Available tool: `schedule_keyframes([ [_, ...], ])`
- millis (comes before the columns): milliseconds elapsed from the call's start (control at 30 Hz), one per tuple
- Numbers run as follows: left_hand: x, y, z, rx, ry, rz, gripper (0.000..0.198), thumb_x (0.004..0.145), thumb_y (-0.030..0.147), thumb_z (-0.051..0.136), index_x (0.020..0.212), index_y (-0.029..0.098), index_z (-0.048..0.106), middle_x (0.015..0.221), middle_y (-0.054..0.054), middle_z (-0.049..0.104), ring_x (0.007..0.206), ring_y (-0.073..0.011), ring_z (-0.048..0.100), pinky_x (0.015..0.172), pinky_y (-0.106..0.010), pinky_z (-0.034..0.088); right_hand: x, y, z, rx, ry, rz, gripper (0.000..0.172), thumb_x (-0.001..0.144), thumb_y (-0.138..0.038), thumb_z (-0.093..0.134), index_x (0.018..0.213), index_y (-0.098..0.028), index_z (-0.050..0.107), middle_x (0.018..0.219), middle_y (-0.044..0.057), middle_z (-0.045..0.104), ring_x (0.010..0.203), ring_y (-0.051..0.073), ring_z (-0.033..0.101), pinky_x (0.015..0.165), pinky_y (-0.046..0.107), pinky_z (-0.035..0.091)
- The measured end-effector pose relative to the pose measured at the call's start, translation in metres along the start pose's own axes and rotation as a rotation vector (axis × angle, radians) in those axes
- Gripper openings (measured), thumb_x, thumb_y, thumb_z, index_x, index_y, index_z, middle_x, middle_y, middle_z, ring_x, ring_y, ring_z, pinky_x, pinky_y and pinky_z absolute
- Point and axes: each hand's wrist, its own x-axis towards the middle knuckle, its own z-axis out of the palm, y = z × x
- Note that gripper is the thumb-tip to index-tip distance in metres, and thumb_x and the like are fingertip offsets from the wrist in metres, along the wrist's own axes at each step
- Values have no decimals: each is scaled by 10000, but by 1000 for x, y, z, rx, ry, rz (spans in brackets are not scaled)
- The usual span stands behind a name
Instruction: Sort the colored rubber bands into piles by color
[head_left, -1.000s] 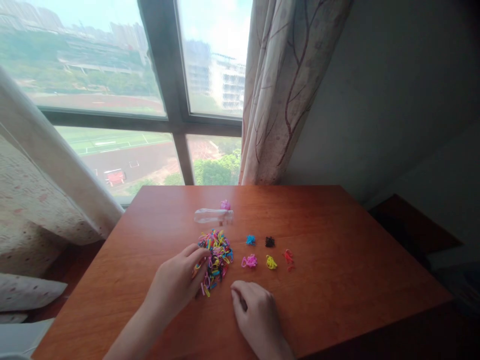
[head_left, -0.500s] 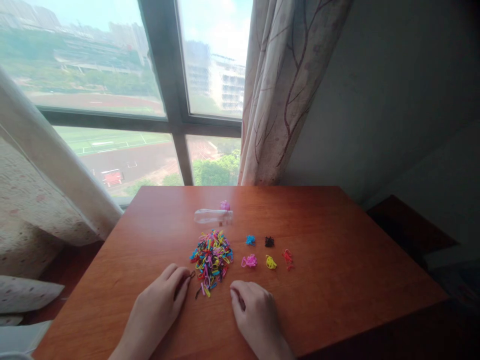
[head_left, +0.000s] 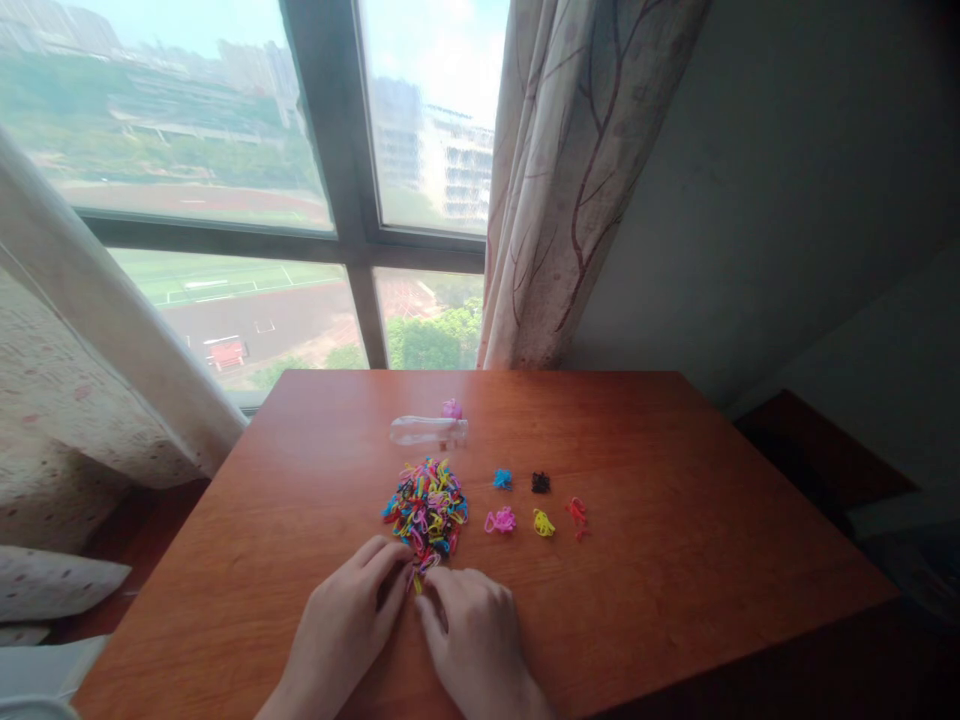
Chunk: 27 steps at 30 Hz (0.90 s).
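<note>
A mixed pile of small coloured rubber bands [head_left: 426, 505] lies on the wooden table. At its front edge my left hand [head_left: 352, 615] has thumb and forefinger closed, with a pinkish band at the tips. Close beside it, my right hand [head_left: 476, 625] is curled, its forefinger and thumb drawn together near a yellow rubber band [head_left: 418, 583]. Whether the right fingers grip anything is hidden. To the right lie separate little heaps: blue bands [head_left: 502, 479], black bands [head_left: 540, 482], pink bands [head_left: 501, 520], yellow bands [head_left: 544, 523] and red bands [head_left: 577, 518].
Behind the pile a clear plastic bottle-shaped container [head_left: 427, 431] lies on its side, with a purple-pink piece [head_left: 451, 408] behind it. The table [head_left: 675, 560] stands against a window with curtains [head_left: 540, 200] on both sides.
Both hands have come together at the front of the pile, the left moving right and the right moving left. The dark loop by my left fingertips is out of sight. The sorted heaps are unchanged.
</note>
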Motion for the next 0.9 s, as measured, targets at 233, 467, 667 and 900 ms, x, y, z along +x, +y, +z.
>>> schedule_keyframes([
  [233, -8, -3, -1, -80, 52, 27, 153, 923, 252, 483, 954, 256, 633, 905, 2, 693, 750, -133, 685, 678, -208, 530, 2, -5, 9, -15, 31, -3, 148, 854, -105, 549, 829, -247, 586, 747, -25, 680, 679, 169, 629, 598, 267, 329],
  [467, -13, -10, -1, -70, 111, 39, 159, 931, 262, 484, 968, 253, 638, 902, -3, 697, 767, -134, 687, 683, -195, 532, 0, 0, -2, 42, 42, 30, 161, 844, -103, 535, 815, -252, 585, 730, -35, 674, 655, 159, 631, 587, 266, 300],
  [667, -16, -3, -2, -64, 31, 95, 183, 955, 280, 468, 1010, 261, 641, 924, -12, 691, 755, -125, 683, 682, -185, 528, -2, 7, -15, 79, 67, 33, 132, 865, -132, 519, 810, -240, 572, 674, -38, 650, 580, 135, 609, 551, 246, 285],
  [900, -17, 1, -1, -14, 34, 153, 181, 931, 322, 532, 1054, 260, 650, 925, -12, 693, 739, -129, 696, 646, -180, 530, -2, 6, -15, 143, 98, 29, 131, 893, -167, 499, 821, -235, 585, 686, -26, 662, 606, 138, 627, 578, 233, 327],
])
